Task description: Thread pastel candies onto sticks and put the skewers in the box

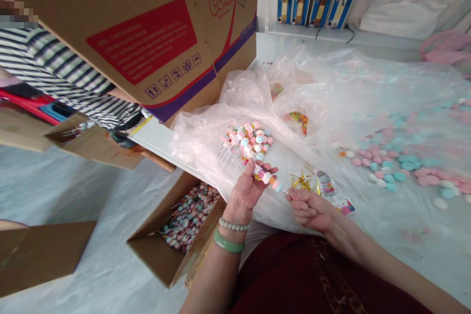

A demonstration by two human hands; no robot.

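Left hand (250, 187): fingers closed around candy skewer (271, 180), label partly hidden. Right hand (310, 208): fingertips clamped on white stick (285, 191), stick end hidden. Gold ties (302, 182) nearby, detail unclear.

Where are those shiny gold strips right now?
In the head view, the gold strips lie right of centre, just beyond the person's right hand and immediately left of the printed packets.

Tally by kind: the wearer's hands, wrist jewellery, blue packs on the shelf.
Hands: 2 (left hand, right hand)
Beaded bracelet: 1
Green bangle: 1
Blue packs: 4
Total: 8
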